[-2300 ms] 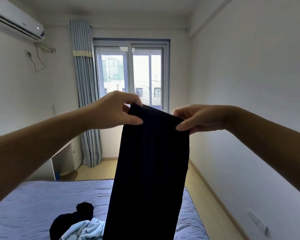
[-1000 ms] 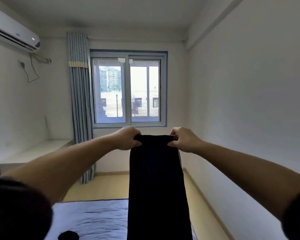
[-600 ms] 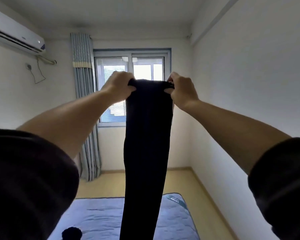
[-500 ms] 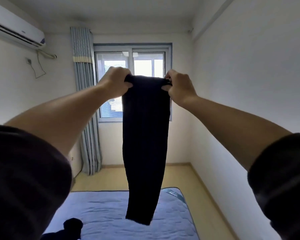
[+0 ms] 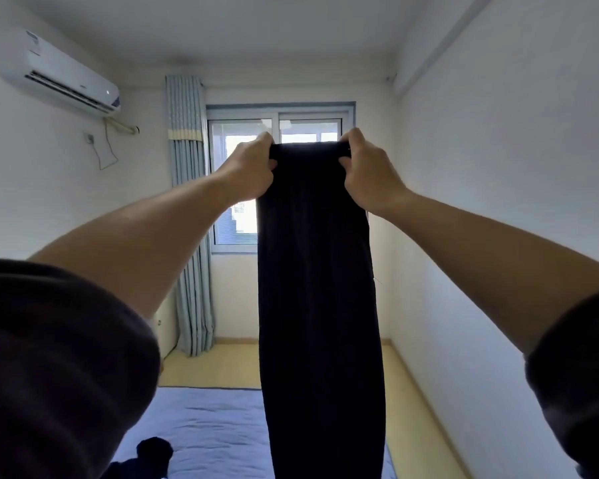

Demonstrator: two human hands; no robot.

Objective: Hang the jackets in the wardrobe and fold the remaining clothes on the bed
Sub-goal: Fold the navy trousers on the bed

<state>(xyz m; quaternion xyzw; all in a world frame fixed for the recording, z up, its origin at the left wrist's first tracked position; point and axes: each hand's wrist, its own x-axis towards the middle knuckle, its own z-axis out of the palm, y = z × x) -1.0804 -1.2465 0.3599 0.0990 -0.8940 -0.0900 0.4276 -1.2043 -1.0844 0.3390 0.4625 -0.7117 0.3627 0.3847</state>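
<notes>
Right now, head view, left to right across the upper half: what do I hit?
Air conditioner → curtain → left hand → dark garment → right hand

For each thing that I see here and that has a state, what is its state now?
dark garment: held up by its top edge, hanging straight down.
left hand: grips the garment's top left corner.
right hand: grips the top right corner.
curtain: drawn aside, left of the window.
dark clothes: crumpled on the bed, not folded.
air conditioner: on or off, cannot tell.
</notes>
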